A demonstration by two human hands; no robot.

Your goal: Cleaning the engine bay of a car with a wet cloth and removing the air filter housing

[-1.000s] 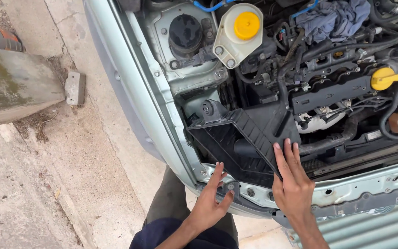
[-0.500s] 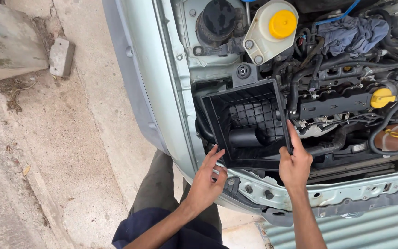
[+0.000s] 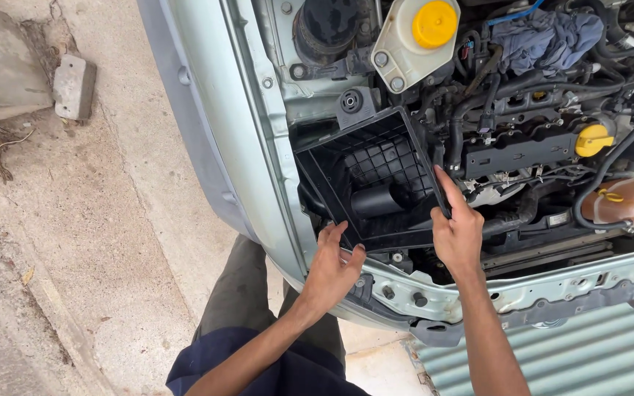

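An open black plastic air-filter box [image 3: 376, 183] with a gridded floor and a round duct inside sits in the engine bay of a pale green car. My left hand [image 3: 335, 268] grips its near left corner at the rim. My right hand [image 3: 456, 227] holds the box's right rim, fingers laid along the edge. The box's inside faces up toward me.
A white reservoir with a yellow cap [image 3: 423, 33] and a blue rag [image 3: 544, 37] lie at the back of the bay. A yellow oil cap [image 3: 594, 139] is to the right. The car's front crossmember [image 3: 522, 293] runs below my hands. Concrete ground lies left; corrugated sheet [image 3: 552, 352] lower right.
The box has turned from tilted, underside showing, to lying open side up. Both hands went from open near its lower edge to gripping its rim.
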